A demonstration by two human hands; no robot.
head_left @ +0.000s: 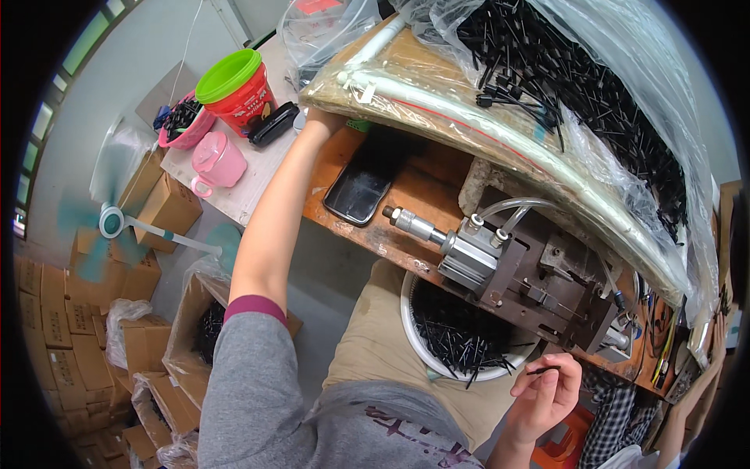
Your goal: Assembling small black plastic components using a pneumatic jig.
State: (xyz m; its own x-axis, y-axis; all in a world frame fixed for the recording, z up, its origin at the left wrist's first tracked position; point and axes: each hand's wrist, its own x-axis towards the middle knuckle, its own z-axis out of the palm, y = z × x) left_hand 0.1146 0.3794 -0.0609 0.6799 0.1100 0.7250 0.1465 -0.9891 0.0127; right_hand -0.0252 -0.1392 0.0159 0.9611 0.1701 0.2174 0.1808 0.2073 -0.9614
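My left arm stretches forward, and my left hand (323,123) goes under the near edge of a raised, plastic-lined tray (437,109), its fingers hidden there. At the lower right, my right hand (547,395) is closed in a pinch on a small black plastic part (544,370). Just beyond it stands a bench machine with a silver air cylinder (471,254), a dark metal jig (539,293) and clear hoses. Below the machine, between my legs, a white basket (409,328) holds many thin black parts. More such black parts (578,86) are heaped on the tray.
A smartphone (358,191) lies on the wooden bench (328,211). To its left are a pink lidded mug (219,162), a red bucket (238,98) and a pink basket (191,134). A fan (112,221) and cardboard boxes (78,336) stand left. Another person's arm (691,391) shows at right.
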